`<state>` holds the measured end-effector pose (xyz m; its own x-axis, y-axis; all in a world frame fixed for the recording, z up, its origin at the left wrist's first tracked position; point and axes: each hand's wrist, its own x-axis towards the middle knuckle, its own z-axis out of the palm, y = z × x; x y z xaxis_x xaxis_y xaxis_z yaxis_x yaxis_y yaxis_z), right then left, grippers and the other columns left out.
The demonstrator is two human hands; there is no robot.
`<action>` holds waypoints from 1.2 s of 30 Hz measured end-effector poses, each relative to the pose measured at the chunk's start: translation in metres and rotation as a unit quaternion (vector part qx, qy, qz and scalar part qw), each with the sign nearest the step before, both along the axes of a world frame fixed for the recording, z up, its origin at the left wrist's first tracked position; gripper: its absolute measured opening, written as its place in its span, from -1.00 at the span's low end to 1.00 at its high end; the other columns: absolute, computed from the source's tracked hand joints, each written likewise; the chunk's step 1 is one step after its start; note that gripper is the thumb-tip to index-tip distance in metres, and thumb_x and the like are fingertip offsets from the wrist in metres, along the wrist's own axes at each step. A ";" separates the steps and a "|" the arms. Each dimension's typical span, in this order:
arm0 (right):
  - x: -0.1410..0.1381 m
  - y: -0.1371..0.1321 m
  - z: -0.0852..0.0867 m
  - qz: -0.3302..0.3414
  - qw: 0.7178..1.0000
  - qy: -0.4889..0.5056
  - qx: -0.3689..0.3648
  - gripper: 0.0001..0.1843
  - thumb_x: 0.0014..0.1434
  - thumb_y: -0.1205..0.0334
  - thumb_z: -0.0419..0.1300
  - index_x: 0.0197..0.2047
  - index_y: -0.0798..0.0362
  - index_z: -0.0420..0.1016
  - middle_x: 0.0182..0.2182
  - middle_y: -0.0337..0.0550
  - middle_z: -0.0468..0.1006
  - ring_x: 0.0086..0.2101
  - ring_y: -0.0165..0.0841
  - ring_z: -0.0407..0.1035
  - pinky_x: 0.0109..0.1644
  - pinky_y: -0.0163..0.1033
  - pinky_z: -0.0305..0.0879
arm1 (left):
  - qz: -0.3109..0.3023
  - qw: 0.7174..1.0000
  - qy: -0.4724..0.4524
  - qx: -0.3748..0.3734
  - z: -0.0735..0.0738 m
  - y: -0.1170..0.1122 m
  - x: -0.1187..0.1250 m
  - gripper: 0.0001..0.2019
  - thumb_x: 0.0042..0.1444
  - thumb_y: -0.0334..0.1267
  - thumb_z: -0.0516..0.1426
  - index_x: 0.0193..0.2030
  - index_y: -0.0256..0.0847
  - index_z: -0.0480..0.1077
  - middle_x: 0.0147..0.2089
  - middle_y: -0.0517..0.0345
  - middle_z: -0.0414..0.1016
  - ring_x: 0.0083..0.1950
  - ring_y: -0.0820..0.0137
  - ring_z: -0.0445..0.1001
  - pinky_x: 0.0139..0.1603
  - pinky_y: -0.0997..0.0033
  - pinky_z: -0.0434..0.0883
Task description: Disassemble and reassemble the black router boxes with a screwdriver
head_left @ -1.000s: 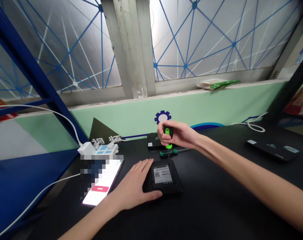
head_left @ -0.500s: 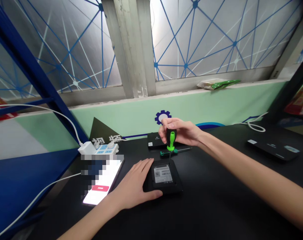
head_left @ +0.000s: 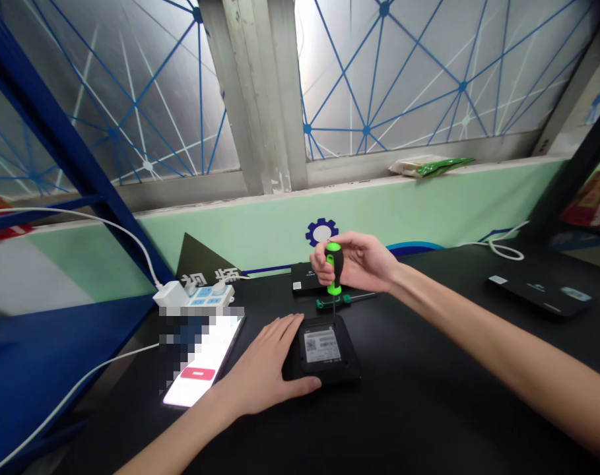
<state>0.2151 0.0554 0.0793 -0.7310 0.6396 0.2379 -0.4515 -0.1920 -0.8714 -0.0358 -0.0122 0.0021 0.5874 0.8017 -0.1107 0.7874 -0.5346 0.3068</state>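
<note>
A flat black device box (head_left: 353,359) with a white label lies on the dark table. My left hand (head_left: 260,366) rests flat along its left side, fingers stretched out and thumb apart over the near edge. Above the box, my right hand (head_left: 362,260) is closed around the black and green handle of a screwdriver (head_left: 334,270). The screwdriver stands nearly upright, its shaft pointing down to the box's far edge; whether the tip sits in a screw is too small to tell. Behind it lies a second, green-handled screwdriver (head_left: 336,301).
Another black box (head_left: 303,277) stands behind the tools, and a third black device (head_left: 540,293) lies at the right. To the left are a lit phone (head_left: 200,369), a power strip (head_left: 213,295) and white cables (head_left: 82,376). A green packet (head_left: 438,166) lies on the sill.
The screwdriver's handle has turned and tilted slightly, so its green top now shows, with the fingers of my right hand shifted around it. My left hand and the box stay put.
</note>
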 end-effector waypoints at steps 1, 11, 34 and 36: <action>0.000 0.000 0.000 0.003 1.000 0.006 -0.002 -0.71 0.24 0.17 0.07 -0.35 0.17 0.51 -0.42 -0.10 0.36 -0.38 -0.31 0.26 -0.25 -0.20 0.27 | 0.000 1.000 0.000 0.000 0.000 0.000 0.000 0.01 0.11 0.42 0.06 0.52 -0.14 -0.15 0.54 -0.01 -0.15 0.52 -0.04 -0.17 0.45 -0.12 -0.02; 0.001 0.003 -0.005 -0.038 0.999 0.000 0.028 -0.86 0.10 0.25 0.23 -0.27 0.08 0.37 -0.33 -0.04 0.58 -0.38 -0.24 0.46 -0.24 -0.15 0.34 | 0.002 1.000 0.000 0.001 0.003 -0.001 0.002 0.00 0.12 0.40 0.08 0.52 -0.14 -0.14 0.54 -0.01 -0.13 0.52 -0.04 -0.16 0.45 -0.12 -0.01; -0.006 -0.002 -0.008 -0.079 0.996 0.009 0.052 -0.74 0.12 0.32 0.31 -0.38 0.02 0.24 -0.60 -0.35 0.38 -0.60 -0.47 0.20 -0.46 -0.34 0.16 | -0.008 1.000 -0.010 0.013 0.001 -0.002 0.000 -0.02 0.13 0.39 0.07 0.52 -0.10 -0.15 0.53 -0.03 -0.10 0.51 -0.06 -0.11 0.43 -0.11 0.02; -0.008 -0.004 -0.008 -0.070 0.996 0.012 0.049 -0.78 0.18 0.29 0.26 -0.39 0.02 0.25 -0.69 -0.45 0.17 -0.67 -0.52 -0.03 -0.54 -0.38 -0.01 | -0.005 1.000 -0.003 0.010 0.001 -0.002 0.000 -0.02 0.13 0.39 0.07 0.52 -0.12 -0.14 0.53 -0.03 -0.11 0.51 -0.05 -0.12 0.43 -0.10 0.01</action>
<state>0.2070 0.0516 0.0715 -0.6292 0.7076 0.3215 -0.4895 -0.0394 -0.8711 -0.0354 -0.0138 0.0035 0.5963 0.7976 -0.0906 0.7799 -0.5489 0.3007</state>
